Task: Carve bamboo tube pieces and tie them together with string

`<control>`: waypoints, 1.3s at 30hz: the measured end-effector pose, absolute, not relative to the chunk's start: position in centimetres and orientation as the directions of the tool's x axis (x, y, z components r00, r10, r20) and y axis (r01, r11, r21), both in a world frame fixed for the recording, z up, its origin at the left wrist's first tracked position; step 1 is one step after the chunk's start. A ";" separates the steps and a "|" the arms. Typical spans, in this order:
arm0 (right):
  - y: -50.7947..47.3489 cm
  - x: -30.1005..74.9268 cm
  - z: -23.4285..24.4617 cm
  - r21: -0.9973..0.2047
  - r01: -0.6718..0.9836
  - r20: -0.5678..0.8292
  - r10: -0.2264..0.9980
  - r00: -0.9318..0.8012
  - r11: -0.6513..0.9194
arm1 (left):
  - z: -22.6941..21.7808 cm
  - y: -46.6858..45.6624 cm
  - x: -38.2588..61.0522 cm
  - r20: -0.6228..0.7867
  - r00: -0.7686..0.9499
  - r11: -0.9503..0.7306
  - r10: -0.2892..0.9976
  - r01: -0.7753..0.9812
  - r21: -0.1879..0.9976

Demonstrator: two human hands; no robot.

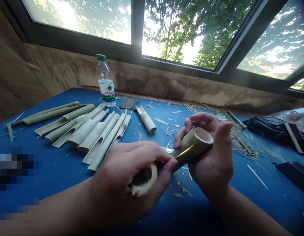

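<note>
Above the blue table, my right hand [216, 154] is curled around a green-tan bamboo tube [183, 157], its thumb raised beside the pale open rim. My left hand [132, 173] is closed at the lower left, around an open bamboo end [147, 180] with a rough pale rim. Whether both ends belong to one tube is hidden by my fingers. A thin shiny yellow strip [186, 151] runs along the tube's side from my left thumb and fingertip, which press together at its lower end.
Several cut bamboo pieces [85, 131] lie at left, and one more [147, 119] sits mid-table. A water bottle [106, 85] stands behind them. Bamboo shavings [174, 126] litter the surface. To the right are a black bag [267, 127], a phone [296, 137] and a dark object [294, 175].
</note>
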State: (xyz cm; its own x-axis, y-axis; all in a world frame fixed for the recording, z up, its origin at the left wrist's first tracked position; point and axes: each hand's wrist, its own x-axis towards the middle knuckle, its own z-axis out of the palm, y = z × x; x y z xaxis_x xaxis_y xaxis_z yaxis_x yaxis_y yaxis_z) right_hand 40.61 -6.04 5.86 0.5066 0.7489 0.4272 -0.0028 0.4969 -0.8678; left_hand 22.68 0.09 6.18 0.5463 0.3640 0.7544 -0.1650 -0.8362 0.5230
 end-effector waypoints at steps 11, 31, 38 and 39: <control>-6.0 40.8 5.2 -0.849 0.077 0.492 0.730 0.474 0.523 | 6.5 -0.3 22.3 0.765 0.526 -0.846 0.373 -0.145 0.513; -6.1 40.4 5.9 -0.868 0.037 0.443 0.737 0.511 0.496 | 6.1 -0.2 22.5 0.752 0.556 -0.840 0.353 -0.167 0.517; -6.4 40.2 5.7 -0.877 0.047 0.435 0.748 0.501 0.478 | 6.1 -0.3 22.5 0.749 0.550 -0.843 0.369 -0.141 0.518; -6.4 40.1 5.7 -0.881 0.036 0.425 0.757 0.496 0.471 | 6.0 -0.2 22.5 0.748 0.553 -0.841 0.368 -0.146 0.522</control>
State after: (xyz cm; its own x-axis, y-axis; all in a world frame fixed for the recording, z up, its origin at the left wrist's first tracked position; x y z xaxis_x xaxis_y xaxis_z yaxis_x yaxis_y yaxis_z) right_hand 40.12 -6.42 5.70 0.4959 0.7574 0.4249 0.0361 0.4709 -0.8814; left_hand 22.55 -0.21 6.04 0.5531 0.3678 0.7476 -0.1461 -0.8406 0.5216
